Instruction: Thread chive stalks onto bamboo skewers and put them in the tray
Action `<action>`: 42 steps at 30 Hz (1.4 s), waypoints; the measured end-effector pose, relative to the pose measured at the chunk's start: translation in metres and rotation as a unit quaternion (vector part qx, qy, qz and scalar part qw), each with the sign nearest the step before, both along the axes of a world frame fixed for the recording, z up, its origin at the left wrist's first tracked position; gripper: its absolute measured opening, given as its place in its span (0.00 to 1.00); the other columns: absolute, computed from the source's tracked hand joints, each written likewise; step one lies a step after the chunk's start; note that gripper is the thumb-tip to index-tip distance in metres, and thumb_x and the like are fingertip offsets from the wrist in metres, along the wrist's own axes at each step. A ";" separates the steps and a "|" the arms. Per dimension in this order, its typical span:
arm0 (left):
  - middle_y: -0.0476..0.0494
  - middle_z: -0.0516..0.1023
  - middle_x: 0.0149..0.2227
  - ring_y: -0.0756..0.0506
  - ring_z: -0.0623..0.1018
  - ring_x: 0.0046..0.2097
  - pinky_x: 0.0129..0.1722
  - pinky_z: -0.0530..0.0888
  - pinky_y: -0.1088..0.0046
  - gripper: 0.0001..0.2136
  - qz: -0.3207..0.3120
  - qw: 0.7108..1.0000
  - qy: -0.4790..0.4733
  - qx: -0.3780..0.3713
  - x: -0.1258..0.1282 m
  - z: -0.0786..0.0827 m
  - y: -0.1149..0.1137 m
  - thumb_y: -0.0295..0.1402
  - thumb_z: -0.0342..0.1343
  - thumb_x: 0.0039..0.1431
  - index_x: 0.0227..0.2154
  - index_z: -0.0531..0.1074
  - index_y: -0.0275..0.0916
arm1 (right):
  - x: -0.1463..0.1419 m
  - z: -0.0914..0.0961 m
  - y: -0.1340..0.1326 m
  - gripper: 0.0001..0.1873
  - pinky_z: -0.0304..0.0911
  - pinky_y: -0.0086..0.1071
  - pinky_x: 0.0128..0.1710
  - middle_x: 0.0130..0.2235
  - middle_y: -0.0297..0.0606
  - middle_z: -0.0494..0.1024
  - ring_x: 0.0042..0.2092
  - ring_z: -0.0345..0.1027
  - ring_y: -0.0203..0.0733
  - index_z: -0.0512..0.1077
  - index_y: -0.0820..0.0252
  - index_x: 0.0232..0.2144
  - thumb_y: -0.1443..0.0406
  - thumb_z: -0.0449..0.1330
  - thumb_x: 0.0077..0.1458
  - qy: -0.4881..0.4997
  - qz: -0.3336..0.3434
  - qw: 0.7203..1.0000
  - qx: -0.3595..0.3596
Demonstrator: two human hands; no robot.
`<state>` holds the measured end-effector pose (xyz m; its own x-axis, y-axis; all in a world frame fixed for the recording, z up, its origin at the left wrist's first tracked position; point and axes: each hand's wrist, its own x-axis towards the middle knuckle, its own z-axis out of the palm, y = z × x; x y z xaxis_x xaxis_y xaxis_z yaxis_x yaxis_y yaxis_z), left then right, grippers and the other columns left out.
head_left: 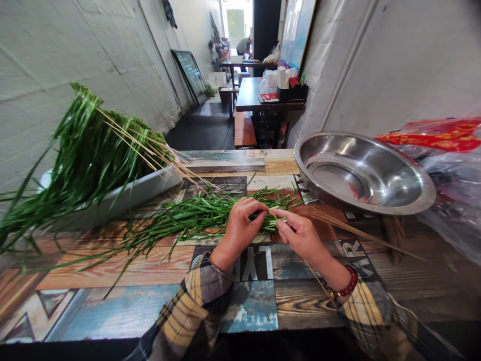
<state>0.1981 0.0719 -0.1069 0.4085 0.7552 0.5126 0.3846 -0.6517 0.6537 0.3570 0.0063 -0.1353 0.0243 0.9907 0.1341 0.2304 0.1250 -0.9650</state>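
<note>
My left hand (246,220) is closed in a pinch over the cut ends of some garlic chives (199,210), which lie loose across the table. Close beside it, my right hand (300,233) grips a thin bamboo skewer (317,281); its tip meets the chive ends between both hands, while its long end runs back under my right wrist. Several bare skewers (338,225) lie on the table to the right. At the left, skewered chives (108,145) are heaped in a white tray (124,198), leaves hanging over its side.
A steel basin (398,188) stands at the right, next to clear plastic bags (451,195) and a red package (432,134). The patterned wooden table (150,265) ends just before me. Beyond are a dark table (250,93), a bench (245,128) and a bending person (244,46).
</note>
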 end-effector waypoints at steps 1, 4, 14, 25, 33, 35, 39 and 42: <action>0.47 0.78 0.28 0.47 0.74 0.34 0.38 0.70 0.71 0.05 -0.001 1.000 -0.001 -0.004 0.000 0.000 0.000 0.26 0.56 0.56 0.28 0.75 0.39 | 0.000 0.000 0.000 0.19 0.54 0.27 0.20 0.18 0.27 0.64 0.19 0.56 0.32 0.72 0.63 0.49 0.61 0.53 0.59 0.001 0.000 1.000 0.004; 0.47 0.78 0.27 0.48 0.75 0.33 0.36 0.70 0.72 0.05 -0.006 0.999 -0.015 -0.027 0.000 0.001 0.000 0.26 0.55 0.56 0.27 0.75 0.38 | 0.001 -0.002 0.001 0.18 0.54 0.27 0.20 0.18 0.27 0.65 0.19 0.57 0.32 0.72 0.63 0.48 0.62 0.53 0.59 -0.010 -0.005 1.000 0.024; 0.47 0.78 0.27 0.49 0.75 0.31 0.35 0.69 0.74 0.06 -0.028 0.995 -0.042 -0.086 -0.001 0.004 -0.002 0.25 0.55 0.55 0.25 0.75 0.36 | 0.000 0.000 0.000 0.20 0.56 0.26 0.21 0.17 0.24 0.65 0.19 0.59 0.32 0.64 0.63 0.54 0.63 0.54 0.60 -0.009 -0.001 0.999 0.042; 0.48 0.77 0.26 0.49 0.73 0.32 0.36 0.67 0.74 0.08 -0.064 0.994 -0.026 -0.080 0.000 0.004 -0.001 0.26 0.55 0.56 0.24 0.74 0.36 | 0.000 -0.001 0.001 0.22 0.57 0.26 0.22 0.18 0.24 0.66 0.19 0.59 0.32 0.62 0.60 0.57 0.63 0.53 0.61 -0.020 0.004 0.998 0.055; 0.46 0.77 0.28 0.48 0.74 0.34 0.36 0.68 0.73 0.07 -0.121 0.989 0.026 -0.078 0.000 0.002 -0.001 0.27 0.54 0.58 0.28 0.77 0.37 | 0.001 0.001 0.003 0.15 0.54 0.24 0.19 0.18 0.24 0.67 0.18 0.58 0.31 0.64 0.61 0.47 0.60 0.54 0.60 0.002 -0.008 0.999 0.036; 0.44 0.79 0.33 0.47 0.76 0.37 0.39 0.69 0.72 0.08 -0.112 0.990 0.018 -0.085 -0.004 0.005 0.002 0.27 0.52 0.59 0.33 0.77 0.37 | 0.002 0.004 0.003 0.16 0.53 0.24 0.17 0.18 0.24 0.67 0.17 0.57 0.30 0.64 0.61 0.46 0.59 0.55 0.59 0.019 -0.007 1.000 0.013; 0.43 0.80 0.35 0.46 0.77 0.39 0.41 0.71 0.71 0.10 -0.053 0.995 -0.005 -0.081 -0.013 0.007 0.008 0.28 0.50 0.62 0.39 0.76 0.37 | 0.005 0.007 0.005 0.17 0.51 0.23 0.15 0.18 0.24 0.66 0.16 0.55 0.29 0.66 0.62 0.45 0.56 0.55 0.58 0.046 -0.011 0.998 -0.035; 0.43 0.79 0.36 0.46 0.77 0.40 0.42 0.71 0.70 0.10 0.000 0.999 0.000 -0.046 -0.017 0.003 0.013 0.28 0.49 0.63 0.39 0.76 0.38 | 0.006 0.007 0.006 0.16 0.50 0.23 0.14 0.17 0.24 0.65 0.15 0.54 0.29 0.68 0.63 0.41 0.55 0.54 0.58 0.037 -0.018 0.998 -0.049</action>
